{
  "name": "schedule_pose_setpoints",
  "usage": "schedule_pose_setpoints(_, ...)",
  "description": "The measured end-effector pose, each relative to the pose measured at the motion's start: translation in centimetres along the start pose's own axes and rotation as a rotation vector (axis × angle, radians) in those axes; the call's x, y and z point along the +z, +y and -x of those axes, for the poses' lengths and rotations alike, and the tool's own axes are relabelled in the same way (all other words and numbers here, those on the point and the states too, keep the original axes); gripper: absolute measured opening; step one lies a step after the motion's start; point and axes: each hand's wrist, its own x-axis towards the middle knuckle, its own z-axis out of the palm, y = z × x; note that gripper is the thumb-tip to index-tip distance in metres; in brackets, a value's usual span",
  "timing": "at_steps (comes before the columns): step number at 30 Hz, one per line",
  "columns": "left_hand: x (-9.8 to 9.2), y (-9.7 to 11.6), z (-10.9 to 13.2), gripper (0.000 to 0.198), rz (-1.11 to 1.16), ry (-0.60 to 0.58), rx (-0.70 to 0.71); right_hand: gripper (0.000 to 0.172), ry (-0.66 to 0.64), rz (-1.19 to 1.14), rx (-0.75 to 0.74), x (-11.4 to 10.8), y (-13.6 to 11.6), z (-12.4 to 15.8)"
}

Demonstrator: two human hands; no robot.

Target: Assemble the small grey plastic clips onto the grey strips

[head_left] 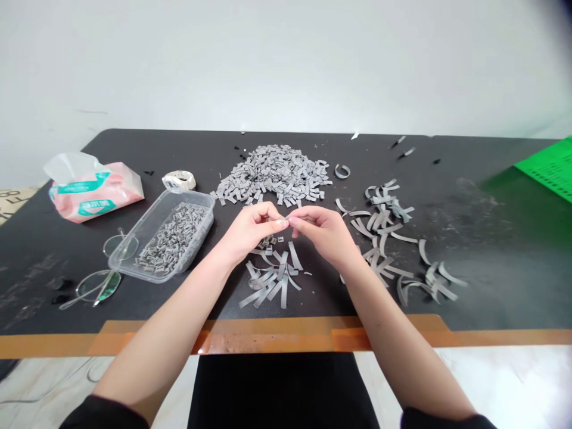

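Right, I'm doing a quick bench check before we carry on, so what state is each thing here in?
left hand: fingers pinched, tips meeting the right hand's
right hand: pinched too; anything held is too small to tell
plastic tub: lidless, holding small grey pieces
tissue pack: opened, plastic flap raised
glasses: lying on the table
small grey pieces: loose heap
grey strips: scattered, curved

The item pinched between the left hand [250, 229] and right hand [324, 233] is almost wholly hidden by the fingertips [279, 221]. Just below the grip, small gray pieces [268, 241] vanish under the palms. Far right, a green perforated panel [552, 170] runs off the edge. Left, wire eyeglasses [118, 245] sit partly behind a clear plastic tray [192, 196].
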Motion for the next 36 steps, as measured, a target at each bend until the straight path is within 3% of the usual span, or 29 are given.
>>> schedule_pose_setpoints(7,0.0,-0.3,-0.3,0.036,0.000,0.043,-0.031,0.013,0.073,0.105,-0.023,0.3,0.3,-0.1)
schedule_pose_setpoints(14,-0.3,-0.4,-0.4,0.034,-0.079,-0.008,-0.051,0.018,0.054,-0.222,0.189,0.1,1.1,-0.7)
schedule_pose_setpoints(21,-1.4,-1.2,-1.1,0.029,-0.309,0.234,-0.046,0.022,0.123,-0.289,0.219,0.1,1.8,-1.2)
schedule_pose_setpoints(25,-2.2,-1.5,-1.6,0.017,-0.481,0.299,-0.061,0.055,0.081,-0.291,0.173,0.1,1.3,-0.6)
schedule_pose_setpoints(28,-2.2,-1.5,-1.5,0.014,-0.630,0.302,-0.062,0.064,0.058,-0.196,0.103,-0.1,1.0,-0.2)
schedule_pose_setpoints(33,-2.2,-1.8,-1.6,0.013,-0.808,0.239,-0.105,0.060,0.177,-0.166,0.097,-0.3,1.6,-1.1)
schedule_pose_setpoints(36,-2.5,-1.6,-1.7,0.015,-0.861,0.162,-0.131,0.038,0.222,-0.150,0.105,-0.6,0.2,-0.5)
